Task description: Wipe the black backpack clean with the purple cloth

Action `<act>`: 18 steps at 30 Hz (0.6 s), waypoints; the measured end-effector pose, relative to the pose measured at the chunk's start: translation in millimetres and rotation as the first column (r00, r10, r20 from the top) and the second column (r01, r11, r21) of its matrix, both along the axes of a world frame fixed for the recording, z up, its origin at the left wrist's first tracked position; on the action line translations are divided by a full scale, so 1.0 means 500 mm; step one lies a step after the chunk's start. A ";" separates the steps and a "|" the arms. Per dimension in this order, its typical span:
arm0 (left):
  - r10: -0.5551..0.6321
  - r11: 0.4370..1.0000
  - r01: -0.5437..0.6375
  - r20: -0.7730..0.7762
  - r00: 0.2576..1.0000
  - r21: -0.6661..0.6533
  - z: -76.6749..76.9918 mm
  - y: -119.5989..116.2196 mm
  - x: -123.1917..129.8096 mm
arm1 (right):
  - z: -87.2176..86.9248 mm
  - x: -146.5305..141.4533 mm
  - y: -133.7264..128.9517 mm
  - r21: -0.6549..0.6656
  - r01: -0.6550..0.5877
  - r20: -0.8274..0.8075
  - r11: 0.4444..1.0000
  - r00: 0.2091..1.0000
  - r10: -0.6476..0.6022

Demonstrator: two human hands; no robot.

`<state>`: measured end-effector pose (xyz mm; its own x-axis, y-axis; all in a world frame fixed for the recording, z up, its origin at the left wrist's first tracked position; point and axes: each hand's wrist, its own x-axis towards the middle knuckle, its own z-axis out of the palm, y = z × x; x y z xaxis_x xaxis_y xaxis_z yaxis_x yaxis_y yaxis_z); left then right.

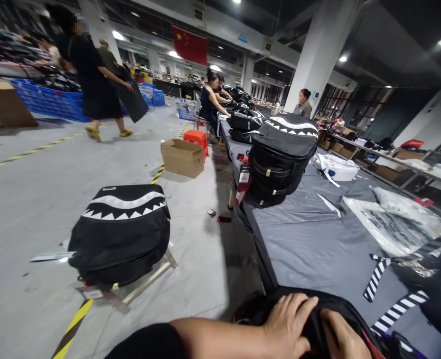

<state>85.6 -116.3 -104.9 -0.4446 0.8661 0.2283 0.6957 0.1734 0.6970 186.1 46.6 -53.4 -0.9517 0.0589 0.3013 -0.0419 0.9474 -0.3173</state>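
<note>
A black bag (340,304) lies at the near edge of the grey-covered table (295,249). My left hand (290,324) rests on it, fingers spread a little over the fabric. Just to the right, my right hand (342,336) reaches into the folds of the same bag; its fingertips are hidden, so what they hold cannot be made out. Striped black-and-white straps (396,316) lie to the right of the hands. Farther along the table stands a stack of black bags with a white zigzag print (284,164), red and white tags hanging at its side.
A similar black backpack (121,229) sits on a wooden stool (149,284) at the left. On the floor are a cardboard box (183,158) and a red stool (198,139). Plastic bags (400,224) lie on the table's right. People sit and walk beyond.
</note>
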 end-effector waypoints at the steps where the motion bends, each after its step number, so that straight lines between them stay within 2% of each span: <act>1: -0.001 1.000 0.001 0.008 1.000 -0.001 0.004 -0.003 0.001 | 0.008 -0.004 -0.009 0.001 0.007 0.007 1.000 1.000 -0.007; 4: 0.034 0.999 -0.034 0.006 0.999 0.013 0.010 -0.013 0.005 | 0.051 -0.010 -0.060 0.053 0.123 0.090 0.991 0.988 -0.127; 6: 0.060 0.997 -0.059 -0.020 0.998 0.052 0.009 -0.018 0.004 | 0.090 -0.007 -0.088 0.148 0.206 0.179 0.967 0.956 -0.231; 7: 0.064 0.995 -0.061 -0.035 0.997 0.076 0.008 -0.019 0.003 | 0.109 0.000 -0.093 0.224 0.201 0.219 0.954 0.943 -0.250; 9: 0.064 0.991 -0.056 -0.064 0.996 0.118 0.007 -0.017 0.000 | 0.140 0.038 -0.087 0.397 0.091 0.298 0.913 0.928 -0.222; 11: 0.062 0.988 -0.048 -0.092 0.994 0.146 0.009 -0.013 -0.001 | 0.158 0.101 -0.069 0.539 -0.053 0.339 0.841 0.927 -0.159; 13: 0.058 0.987 -0.041 -0.107 0.993 0.153 0.012 -0.008 0.000 | 0.165 0.166 -0.049 0.620 -0.126 0.332 0.775 0.936 -0.114; 15: 0.066 0.991 -0.055 -0.084 0.994 0.126 0.018 -0.004 -0.001 | 0.167 0.209 -0.036 0.650 -0.120 0.317 0.751 0.940 -0.124; 18: 0.095 0.995 -0.095 0.015 0.995 0.011 0.026 -0.003 -0.014 | 0.171 0.230 -0.042 0.623 -0.010 0.295 0.782 0.929 -0.223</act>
